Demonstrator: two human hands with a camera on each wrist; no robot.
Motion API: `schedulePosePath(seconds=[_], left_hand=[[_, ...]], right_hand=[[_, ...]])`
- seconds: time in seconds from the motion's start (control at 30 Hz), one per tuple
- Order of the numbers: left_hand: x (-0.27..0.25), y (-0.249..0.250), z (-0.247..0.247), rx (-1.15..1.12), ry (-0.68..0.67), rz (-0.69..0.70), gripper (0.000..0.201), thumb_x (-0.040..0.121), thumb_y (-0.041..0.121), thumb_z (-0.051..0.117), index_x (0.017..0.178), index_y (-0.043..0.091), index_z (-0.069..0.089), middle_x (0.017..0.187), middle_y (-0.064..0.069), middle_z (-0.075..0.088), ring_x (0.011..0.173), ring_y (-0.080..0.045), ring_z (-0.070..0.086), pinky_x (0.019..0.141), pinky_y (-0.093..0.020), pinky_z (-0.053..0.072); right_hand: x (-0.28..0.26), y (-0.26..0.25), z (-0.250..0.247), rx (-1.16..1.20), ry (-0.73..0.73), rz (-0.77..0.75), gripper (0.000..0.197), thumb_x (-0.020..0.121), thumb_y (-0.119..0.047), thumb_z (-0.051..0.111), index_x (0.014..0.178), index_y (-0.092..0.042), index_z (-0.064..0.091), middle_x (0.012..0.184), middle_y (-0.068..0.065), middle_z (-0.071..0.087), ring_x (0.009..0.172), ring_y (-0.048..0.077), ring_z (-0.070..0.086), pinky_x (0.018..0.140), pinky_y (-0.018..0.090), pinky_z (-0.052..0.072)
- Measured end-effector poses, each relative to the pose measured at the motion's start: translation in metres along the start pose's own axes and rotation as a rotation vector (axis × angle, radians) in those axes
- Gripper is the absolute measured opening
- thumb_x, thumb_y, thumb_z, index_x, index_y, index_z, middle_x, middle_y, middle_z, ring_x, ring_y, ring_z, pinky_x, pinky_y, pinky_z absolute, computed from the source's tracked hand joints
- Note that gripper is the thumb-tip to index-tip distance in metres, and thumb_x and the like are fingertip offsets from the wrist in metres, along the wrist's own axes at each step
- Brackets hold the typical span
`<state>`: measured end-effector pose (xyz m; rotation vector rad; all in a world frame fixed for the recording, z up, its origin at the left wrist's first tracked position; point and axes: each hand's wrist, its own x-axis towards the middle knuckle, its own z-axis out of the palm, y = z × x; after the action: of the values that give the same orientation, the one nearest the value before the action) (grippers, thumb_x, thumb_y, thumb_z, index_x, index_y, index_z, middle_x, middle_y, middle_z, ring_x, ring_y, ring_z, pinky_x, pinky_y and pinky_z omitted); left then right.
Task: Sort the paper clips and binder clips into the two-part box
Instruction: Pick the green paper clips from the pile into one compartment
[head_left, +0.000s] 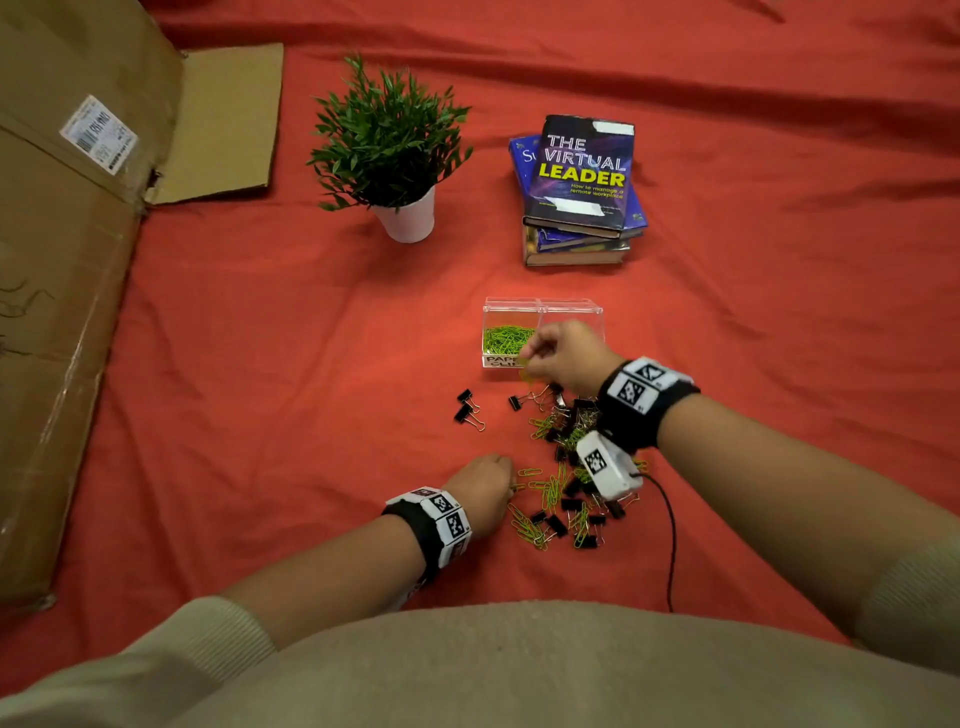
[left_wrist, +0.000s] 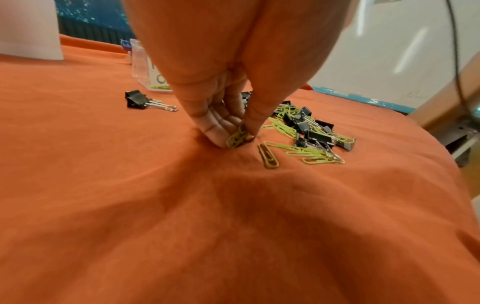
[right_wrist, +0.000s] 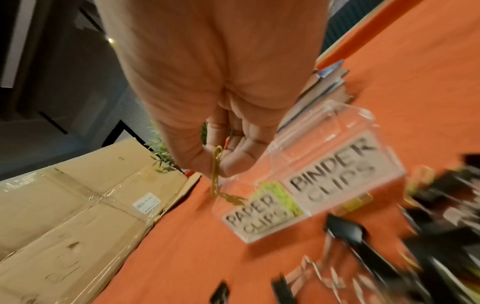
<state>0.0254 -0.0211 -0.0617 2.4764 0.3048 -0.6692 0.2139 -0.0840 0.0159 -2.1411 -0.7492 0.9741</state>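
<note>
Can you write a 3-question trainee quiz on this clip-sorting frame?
1. True or false: the right hand pinches linked green paper clips near the two-part box.
2. What does the left hand pinch against the red cloth? A) a binder clip B) green paper clips C) a book
3. Fill in: the compartment labelled "Binder clips" looks ____, while the other holds green clips.

Key: 1 true; 2 B; 3 empty.

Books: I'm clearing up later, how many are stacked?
3: the top book, a blue book under it, and a bottom book; thinner ones may be hidden between.
</note>
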Motion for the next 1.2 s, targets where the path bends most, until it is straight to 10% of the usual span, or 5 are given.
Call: schedulePosePath(seconds=[0.43,0.6,1.03,1.2], left_hand=[[0.040,-0.004,-0.094,-0.244,0.245,-0.077,0.009,0.088,0.011,0.060,0.097,0.009,0.063,0.099,-0.010,0.068,0.093,-0.025,0.063,0.078,-0.027,0.046],[0.084,0.007,-0.143,-0.231,0.364,-0.085,0.007,0.088,0.011,0.062,0.094,0.008,0.064,0.096,-0.011,0.067,0.086,-0.024,0.062,0.079,-0.031,0.051],[0.070,0.012,-0.110,0.039,0.347,0.059,0.022,0.088,0.022,0.061,0.107,0.012,0.066,0.112,-0.010,0.056,0.108,-0.026,0.054,0.093,-0.038,0.046],[0.013,0.006,-0.045,0.186,0.008,0.057,0.023,0.086,0.027,0.055,0.100,0.011,0.062,0.108,-0.011,0.059,0.103,-0.030,0.058,0.086,-0.038,0.049]], right_hand=[[0.048,0.011,0.010,-0.430,0.186,-0.135,0.025,0.087,-0.009,0.058,0.110,-0.004,0.065,0.114,0.013,0.061,0.105,0.028,0.058,0.095,0.034,0.044],[0.003,0.028,0.012,-0.357,0.230,-0.178,0.021,0.087,-0.006,0.054,0.104,-0.005,0.066,0.109,0.011,0.059,0.096,0.026,0.058,0.088,0.032,0.046],[-0.052,0.073,0.065,-0.555,-0.232,-0.225,0.032,0.083,-0.012,0.056,0.113,-0.003,0.061,0.111,0.011,0.052,0.109,0.027,0.050,0.094,0.038,0.045],[-0.059,0.077,0.074,-0.620,-0.277,-0.278,0.032,0.083,-0.017,0.059,0.113,-0.003,0.059,0.111,0.013,0.050,0.109,0.027,0.048,0.094,0.038,0.044]])
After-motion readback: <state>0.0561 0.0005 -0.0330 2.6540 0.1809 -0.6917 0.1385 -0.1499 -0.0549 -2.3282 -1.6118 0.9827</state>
